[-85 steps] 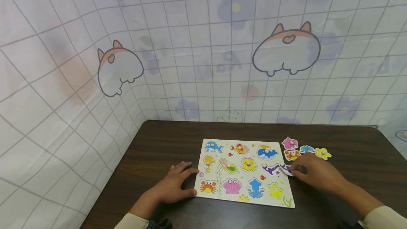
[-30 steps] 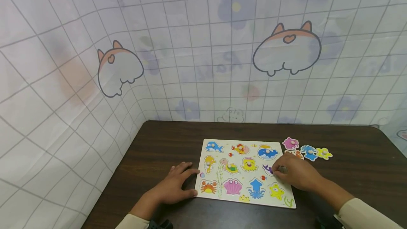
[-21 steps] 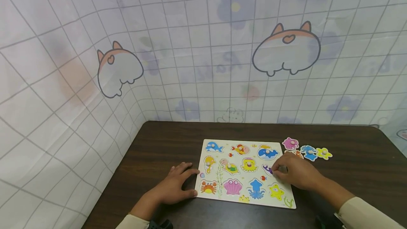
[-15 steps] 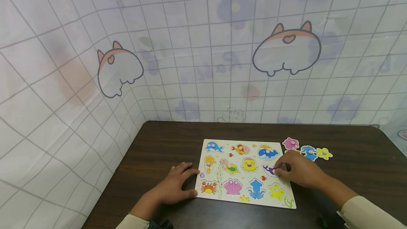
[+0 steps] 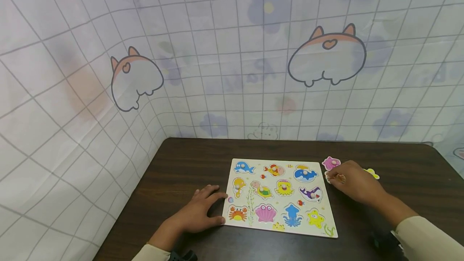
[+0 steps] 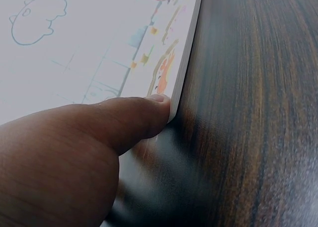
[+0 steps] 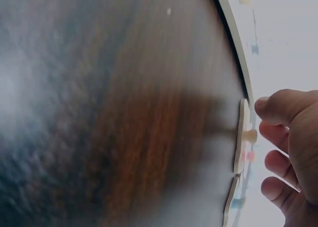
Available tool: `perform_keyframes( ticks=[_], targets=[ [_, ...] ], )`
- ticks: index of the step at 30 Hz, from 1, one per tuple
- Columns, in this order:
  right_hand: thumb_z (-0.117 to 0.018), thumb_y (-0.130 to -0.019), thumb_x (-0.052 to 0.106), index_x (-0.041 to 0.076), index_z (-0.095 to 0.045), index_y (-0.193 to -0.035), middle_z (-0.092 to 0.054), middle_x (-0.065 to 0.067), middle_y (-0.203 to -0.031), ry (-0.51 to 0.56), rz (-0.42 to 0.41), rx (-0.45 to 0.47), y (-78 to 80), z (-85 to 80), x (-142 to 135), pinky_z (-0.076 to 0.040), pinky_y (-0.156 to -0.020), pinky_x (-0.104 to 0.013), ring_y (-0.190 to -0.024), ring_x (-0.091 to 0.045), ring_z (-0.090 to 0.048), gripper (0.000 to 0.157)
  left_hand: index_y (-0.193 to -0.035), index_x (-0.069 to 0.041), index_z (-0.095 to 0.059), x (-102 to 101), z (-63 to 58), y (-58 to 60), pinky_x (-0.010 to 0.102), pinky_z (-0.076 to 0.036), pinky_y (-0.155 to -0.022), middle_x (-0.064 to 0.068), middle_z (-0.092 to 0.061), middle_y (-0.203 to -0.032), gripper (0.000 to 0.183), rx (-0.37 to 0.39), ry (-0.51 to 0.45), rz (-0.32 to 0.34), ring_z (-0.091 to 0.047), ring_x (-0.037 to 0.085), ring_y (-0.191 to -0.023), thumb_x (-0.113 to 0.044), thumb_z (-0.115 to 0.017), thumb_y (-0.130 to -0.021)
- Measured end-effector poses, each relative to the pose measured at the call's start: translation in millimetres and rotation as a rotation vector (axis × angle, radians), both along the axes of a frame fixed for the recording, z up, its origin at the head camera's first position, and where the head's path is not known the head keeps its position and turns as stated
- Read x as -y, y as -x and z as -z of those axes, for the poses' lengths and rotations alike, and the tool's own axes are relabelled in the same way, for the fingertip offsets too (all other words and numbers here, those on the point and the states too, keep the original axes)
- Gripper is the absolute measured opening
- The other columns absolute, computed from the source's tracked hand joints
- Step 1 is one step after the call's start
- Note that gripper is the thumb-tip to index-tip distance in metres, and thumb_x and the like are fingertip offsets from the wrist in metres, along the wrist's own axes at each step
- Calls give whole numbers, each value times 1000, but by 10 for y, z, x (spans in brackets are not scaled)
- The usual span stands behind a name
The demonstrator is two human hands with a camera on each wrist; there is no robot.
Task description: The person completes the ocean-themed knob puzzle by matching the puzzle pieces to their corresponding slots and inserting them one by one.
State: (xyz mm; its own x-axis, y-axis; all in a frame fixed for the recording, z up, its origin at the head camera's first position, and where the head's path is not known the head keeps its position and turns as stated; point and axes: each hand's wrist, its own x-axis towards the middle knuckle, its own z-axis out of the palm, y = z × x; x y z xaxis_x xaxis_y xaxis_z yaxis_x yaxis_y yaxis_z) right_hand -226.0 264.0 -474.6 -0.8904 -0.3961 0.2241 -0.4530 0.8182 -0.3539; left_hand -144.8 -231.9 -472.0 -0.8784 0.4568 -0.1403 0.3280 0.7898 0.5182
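Observation:
The wooden peg puzzle board (image 5: 286, 228), printed with sea animals, lies flat on the table. My left hand (image 5: 199, 212) rests at its left edge, fingers spread; in the left wrist view the thumb (image 6: 134, 115) touches the board's corner. My right hand (image 5: 357, 184) hovers over the loose pieces right of the board, nearest to the orange crab piece (image 5: 335, 177), which it partly covers. In the right wrist view its thumb and fingers (image 7: 278, 162) are apart beside a wooden knob (image 7: 251, 136), holding nothing. The purple whale piece (image 5: 311, 194) sits in the board's right side.
A pink piece (image 5: 330, 163) lies just above the crab piece, and a yellow piece (image 5: 372, 173) shows behind the right hand. The blue piece is hidden under that hand in the head view. A patterned cloth (image 5: 232, 71) hangs behind the dark table (image 5: 188, 160).
The right hand has carried the purple whale piece onto the board, let go of it, and moved right to the loose pieces. The left hand has stayed put.

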Motion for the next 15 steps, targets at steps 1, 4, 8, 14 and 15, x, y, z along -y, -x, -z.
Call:
perform_keyframes(
  ticks=[1, 4, 8, 14, 15],
  targets=[
    [-83, -86, 15, 11, -81, -95, -72, 3, -91, 4, -15, -15, 20, 5, -15, -55, -81, -51, -92, -27, -60, 10, -149, -27, -51, 0, 0, 0, 66, -11, -119, 13, -31, -162, 65, 0, 0, 0, -20, 41, -152, -51, -73, -92],
    [-83, -84, 9, 12, -82, -92, -73, 9, -84, 16, -67, -73, 74, 21, -47, -52, -75, -45, -81, -20, -59, 9, -149, -27, -51, -1, -2, 1, 66, -11, -119, 13, -31, -162, 65, -1, -1, 3, -20, 41, -152, -51, -73, -92],
    [-82, -83, 4, 13, -81, -90, -72, 10, -83, 12, -79, -109, 107, 35, -71, -52, -76, -47, -79, -19, -59, 11, -149, -27, -51, 2, 3, 3, 67, -11, -119, 13, -31, -162, 65, -3, -1, 7, -20, 41, -152, -52, -72, -93],
    [-81, -85, 7, 10, -80, -92, -73, 5, -86, -24, -49, -66, 121, 40, -91, -52, -85, -55, -88, -28, -62, 8, -149, -26, -51, 5, 6, 3, 67, -11, -119, 14, -31, -162, 65, 1, -5, 9, -20, 42, -152, -52, -72, -93],
    [-81, -86, 8, 10, -80, -92, -73, 4, -87, -31, -40, -56, 119, 42, -92, -52, -86, -56, -90, -29, -63, 7, -149, -26, -51, 5, 5, 3, 67, -11, -119, 14, -31, -162, 65, 0, -5, 10, -20, 42, -152, -53, -72, -93]
  ],
)
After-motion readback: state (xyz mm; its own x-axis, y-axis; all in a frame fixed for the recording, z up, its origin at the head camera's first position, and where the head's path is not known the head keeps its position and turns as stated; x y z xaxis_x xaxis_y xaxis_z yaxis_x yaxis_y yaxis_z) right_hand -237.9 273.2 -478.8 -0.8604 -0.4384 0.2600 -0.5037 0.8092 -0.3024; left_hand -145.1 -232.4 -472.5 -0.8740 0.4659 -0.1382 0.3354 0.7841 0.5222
